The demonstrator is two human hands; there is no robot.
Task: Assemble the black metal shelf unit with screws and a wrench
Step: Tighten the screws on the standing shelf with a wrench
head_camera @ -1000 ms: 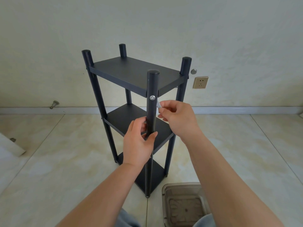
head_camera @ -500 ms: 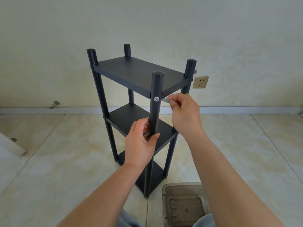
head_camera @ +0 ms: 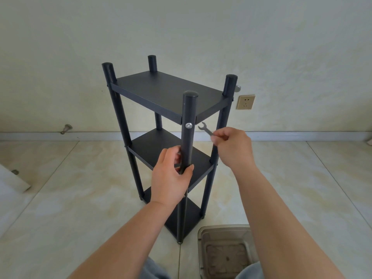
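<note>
The black metal shelf unit [head_camera: 167,93] stands upright on the tiled floor, three tiers on four round posts. A silver screw [head_camera: 188,125] sits in the nearest post just under the top shelf. My left hand [head_camera: 171,178] grips that post around the height of the middle shelf. My right hand [head_camera: 233,148] pinches a small flat wrench [head_camera: 205,129] by its handle. The wrench's open jaw points up and left, a short way right of the screw and off it.
A grey plastic bin [head_camera: 225,256] stands on the floor at my feet, right of the shelf's base. A wall socket [head_camera: 245,102] is behind the shelf. A doorstop [head_camera: 66,128] sticks out of the wall at left. A pale board [head_camera: 12,180] lies at the far left.
My right hand has drawn the wrench away from the screw to the right and slightly down. The left hand keeps its grip on the post.
</note>
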